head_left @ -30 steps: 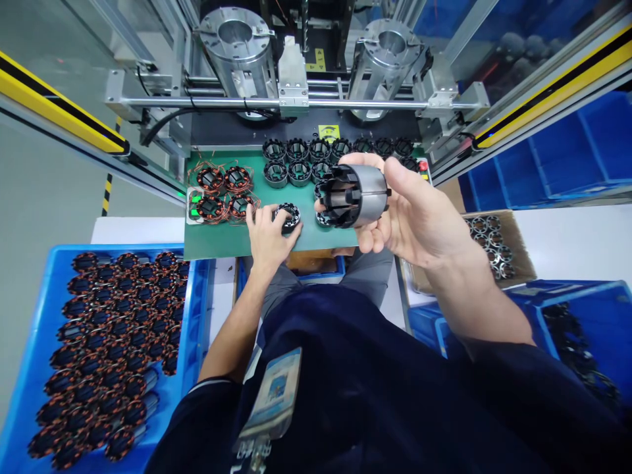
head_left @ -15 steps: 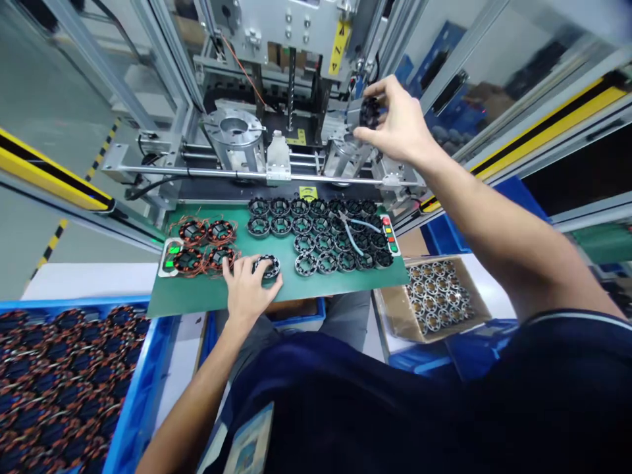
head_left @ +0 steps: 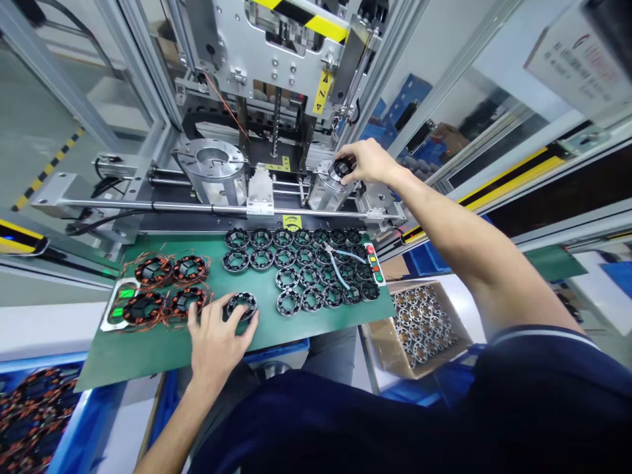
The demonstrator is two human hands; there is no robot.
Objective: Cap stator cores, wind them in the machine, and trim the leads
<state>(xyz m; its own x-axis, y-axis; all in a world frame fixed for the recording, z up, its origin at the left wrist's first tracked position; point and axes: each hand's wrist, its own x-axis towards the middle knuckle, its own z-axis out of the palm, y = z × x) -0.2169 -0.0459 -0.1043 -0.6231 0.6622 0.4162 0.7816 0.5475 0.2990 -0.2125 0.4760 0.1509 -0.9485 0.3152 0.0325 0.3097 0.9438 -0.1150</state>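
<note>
My right hand [head_left: 366, 162] reaches far forward and grips a grey stator core [head_left: 342, 168] over the right metal fixture [head_left: 326, 187] of the machine. My left hand [head_left: 216, 336] rests on the green mat [head_left: 148, 342], fingers curled around a black ring-shaped stator part [head_left: 241, 305]. Beside it on the left lie several copper-wound stators [head_left: 165, 288]. Rows of unwound black stator parts [head_left: 301, 263] fill the mat's right half.
An empty left fixture [head_left: 213, 162] stands on the machine behind a horizontal rail [head_left: 197, 208]. Blue-handled cutters [head_left: 340, 263] lie on the stator rows. A cardboard box [head_left: 424, 326] of metal rings sits at right. A blue bin [head_left: 34, 408] of wound stators is at lower left.
My right hand carried the grey stator core from near my chest forward, then down onto the right fixture. The view tilted upward. My left hand stayed on the black part.
</note>
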